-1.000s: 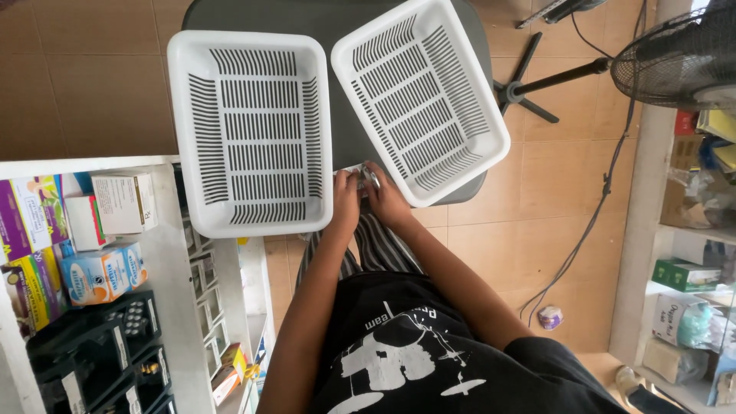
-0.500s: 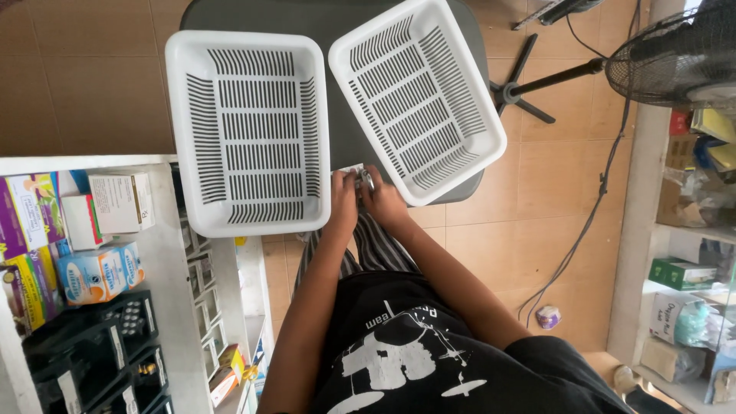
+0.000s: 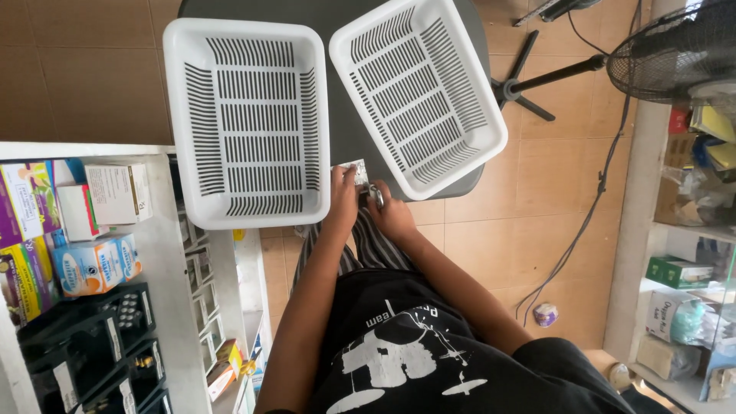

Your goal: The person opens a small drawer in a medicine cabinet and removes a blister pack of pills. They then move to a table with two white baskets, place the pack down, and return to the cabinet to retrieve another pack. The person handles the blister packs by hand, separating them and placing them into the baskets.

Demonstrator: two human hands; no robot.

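Your left hand (image 3: 342, 201) and right hand (image 3: 391, 215) are both closed on a small silvery blister strip (image 3: 357, 173) at the bench (image 3: 337, 123) edge, six o'clock of the two white baskets (image 3: 245, 123), seemingly mid-sorting, so keep both grips firm.

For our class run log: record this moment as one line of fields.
left hand: on small silvery packet | right hand: holds scissors | baskets: left basket, right basket, both empty | surface: grey table
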